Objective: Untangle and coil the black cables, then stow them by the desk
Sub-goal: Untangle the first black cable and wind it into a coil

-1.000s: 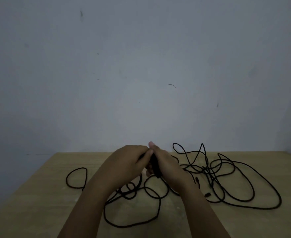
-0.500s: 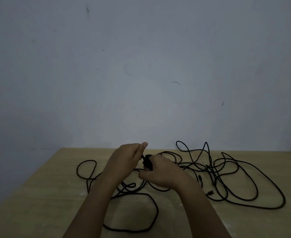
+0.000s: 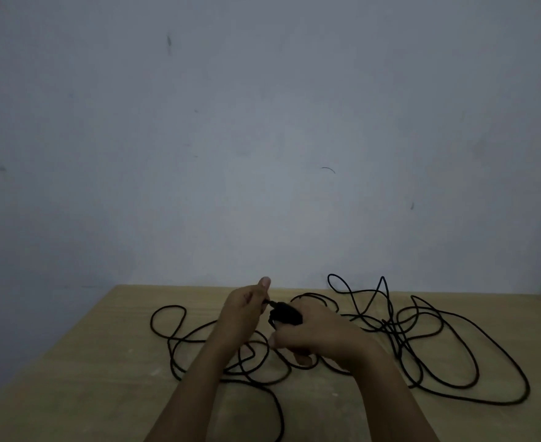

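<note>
**Both hands on a small black coil above a spread of loose cable**

Nearest the camera, two bare forearms reach in over the pale wooden desk (image 3: 71,393), whose light grain shows a few whitish scuffs. A single cable strand curves down between the forearms and runs off the near edge of the view.

The right hand (image 3: 313,336) has its fingers curled round a small black bundle (image 3: 286,314), a compact rounded wad of wound cable that shows at the top of the fist. The left hand (image 3: 245,309) sits just beside it, thumb raised, fingers pinching a short stub of cable that leads straight into the bundle. The hands nearly touch, held slightly above the desk surface.

Under and around the wrists lie the black cables (image 3: 438,346), thin, round and matte. Left of the left hand they form several overlapping loops, the outermost a narrow oval with bare wood beyond it to the desk's left edge. Right of the right hand the tangle is denser and wider, with large sweeping loops reaching well toward the right side of the desk; a strip of bare wood stays outside them.

Beyond the hands, two cable loops stand up off the surface near the desk's far edge. That edge meets a plain grey-blue wall (image 3: 262,138), smooth with scattered small dark marks.
</note>
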